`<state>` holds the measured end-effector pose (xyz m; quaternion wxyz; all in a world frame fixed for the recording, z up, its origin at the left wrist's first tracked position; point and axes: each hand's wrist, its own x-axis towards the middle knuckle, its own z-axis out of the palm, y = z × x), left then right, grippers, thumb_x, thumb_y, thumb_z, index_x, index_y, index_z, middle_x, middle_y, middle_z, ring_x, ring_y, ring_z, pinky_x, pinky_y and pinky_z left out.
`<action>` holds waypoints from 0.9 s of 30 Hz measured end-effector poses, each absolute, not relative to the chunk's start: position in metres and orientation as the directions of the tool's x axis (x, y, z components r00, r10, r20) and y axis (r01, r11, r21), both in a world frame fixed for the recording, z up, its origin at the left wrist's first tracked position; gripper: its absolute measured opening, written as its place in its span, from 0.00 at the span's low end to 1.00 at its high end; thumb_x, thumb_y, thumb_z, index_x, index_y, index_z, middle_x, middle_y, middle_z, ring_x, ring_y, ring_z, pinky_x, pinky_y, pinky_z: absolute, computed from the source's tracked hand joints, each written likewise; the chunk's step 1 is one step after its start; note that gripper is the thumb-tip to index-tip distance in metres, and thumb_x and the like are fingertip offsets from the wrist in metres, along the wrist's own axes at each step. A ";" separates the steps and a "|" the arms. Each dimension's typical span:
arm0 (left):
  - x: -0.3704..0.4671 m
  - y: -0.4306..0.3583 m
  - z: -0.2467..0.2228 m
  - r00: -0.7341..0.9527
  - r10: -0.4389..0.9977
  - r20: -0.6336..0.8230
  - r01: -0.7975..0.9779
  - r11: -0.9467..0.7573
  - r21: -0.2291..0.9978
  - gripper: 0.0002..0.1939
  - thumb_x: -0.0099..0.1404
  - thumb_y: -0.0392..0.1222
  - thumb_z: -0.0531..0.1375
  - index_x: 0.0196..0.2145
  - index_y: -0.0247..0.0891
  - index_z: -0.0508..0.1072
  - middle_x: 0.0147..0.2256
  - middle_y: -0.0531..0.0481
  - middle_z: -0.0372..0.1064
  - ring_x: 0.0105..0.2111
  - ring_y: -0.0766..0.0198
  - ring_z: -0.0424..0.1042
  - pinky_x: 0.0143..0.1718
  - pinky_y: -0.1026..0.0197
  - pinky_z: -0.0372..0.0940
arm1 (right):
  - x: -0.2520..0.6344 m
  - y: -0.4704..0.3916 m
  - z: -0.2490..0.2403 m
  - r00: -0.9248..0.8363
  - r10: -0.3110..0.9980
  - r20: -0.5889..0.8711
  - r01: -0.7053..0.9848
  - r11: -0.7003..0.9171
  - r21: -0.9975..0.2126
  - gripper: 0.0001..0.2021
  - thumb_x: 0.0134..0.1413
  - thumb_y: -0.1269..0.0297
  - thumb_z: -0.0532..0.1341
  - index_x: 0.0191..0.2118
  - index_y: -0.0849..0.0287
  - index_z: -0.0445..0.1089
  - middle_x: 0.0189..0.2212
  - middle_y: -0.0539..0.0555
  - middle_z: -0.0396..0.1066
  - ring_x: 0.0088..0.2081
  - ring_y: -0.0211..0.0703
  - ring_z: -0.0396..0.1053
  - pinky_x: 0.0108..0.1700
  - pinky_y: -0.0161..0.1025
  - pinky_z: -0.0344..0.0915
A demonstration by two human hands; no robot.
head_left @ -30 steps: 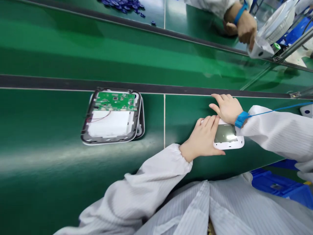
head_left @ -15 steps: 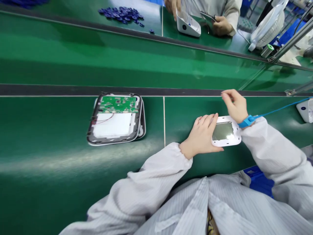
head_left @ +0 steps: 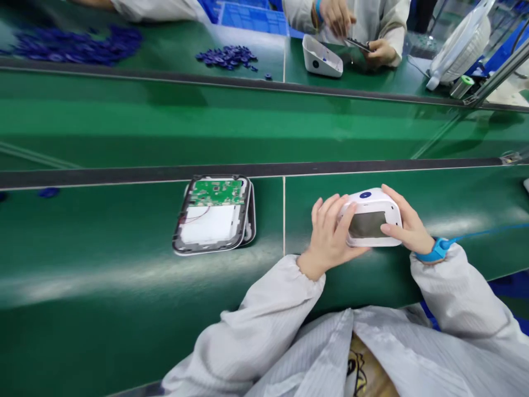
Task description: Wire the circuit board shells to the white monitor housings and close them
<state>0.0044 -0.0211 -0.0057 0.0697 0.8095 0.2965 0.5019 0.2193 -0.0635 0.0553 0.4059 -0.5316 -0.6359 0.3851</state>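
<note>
Between my two hands is a white plastic device housing (head_left: 359,238) with a grey display window (head_left: 367,224) and a dark blue round button (head_left: 365,195) on its upper edge. My left hand (head_left: 330,234) grips its left side, thumb near the bottom edge and fingers over the upper left. Around the right side closes my right hand (head_left: 407,223), its thumb lying on the front by the window. A blue wrist strap (head_left: 436,251) with a cord circles my right wrist. What lies behind the housing is hidden.
Left on the green bench (head_left: 124,314) lies an opened device half with a green circuit board (head_left: 217,193), stacked on another shell. Beyond the dark rail (head_left: 248,170), blue parts (head_left: 229,57) lie in piles, and a co-worker's hands (head_left: 336,16) handle a flat part near a white housing (head_left: 322,58).
My right hand has come down onto the housing's right side and grips it. The housing is tilted so its blue button shows. The view has shifted, revealing more of the far bench.
</note>
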 end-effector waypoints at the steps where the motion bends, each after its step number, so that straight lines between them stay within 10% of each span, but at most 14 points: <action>1: 0.000 -0.017 -0.007 0.246 0.570 0.784 0.401 -0.796 0.453 0.58 0.49 0.68 0.68 0.68 0.41 0.50 0.61 0.32 0.60 0.62 0.35 0.59 0.64 0.35 0.48 | 0.214 -0.057 0.051 -0.110 0.971 0.212 0.371 0.238 -0.898 0.41 0.52 0.49 0.68 0.68 0.49 0.54 0.66 0.58 0.59 0.63 0.58 0.62 0.64 0.56 0.61; 5: -0.015 0.003 -0.006 0.005 0.887 0.461 -0.067 -0.460 0.885 0.53 0.51 0.74 0.62 0.66 0.44 0.54 0.59 0.36 0.65 0.59 0.41 0.66 0.58 0.43 0.62 | 0.188 -0.044 0.030 -0.112 0.813 0.571 0.348 0.571 -0.744 0.44 0.50 0.49 0.68 0.69 0.45 0.49 0.65 0.59 0.60 0.64 0.62 0.61 0.65 0.61 0.58; 9: -0.019 0.013 0.005 0.221 0.974 0.051 -0.500 0.068 0.863 0.51 0.48 0.84 0.50 0.51 0.37 0.74 0.40 0.40 0.77 0.40 0.47 0.78 0.42 0.49 0.71 | 0.173 -0.049 0.016 -0.121 0.703 0.701 0.303 0.699 -0.648 0.44 0.49 0.42 0.66 0.69 0.46 0.50 0.64 0.60 0.60 0.62 0.65 0.63 0.60 0.65 0.63; 16: -0.016 0.010 0.012 0.215 0.977 0.005 -0.539 0.114 0.834 0.41 0.45 0.82 0.58 0.31 0.36 0.79 0.28 0.45 0.75 0.30 0.55 0.75 0.33 0.54 0.70 | 0.179 -0.055 0.012 -0.142 0.652 0.744 0.369 0.733 -0.572 0.42 0.53 0.43 0.61 0.70 0.49 0.49 0.66 0.61 0.58 0.60 0.63 0.66 0.54 0.58 0.70; 27: -0.018 0.008 0.008 0.158 0.984 -0.081 -0.534 0.154 0.832 0.43 0.45 0.83 0.56 0.31 0.35 0.77 0.28 0.44 0.74 0.31 0.54 0.74 0.34 0.54 0.70 | 0.180 -0.054 0.023 -0.242 0.662 0.709 0.468 0.720 -0.513 0.44 0.56 0.41 0.59 0.72 0.52 0.43 0.65 0.65 0.58 0.60 0.64 0.66 0.54 0.59 0.70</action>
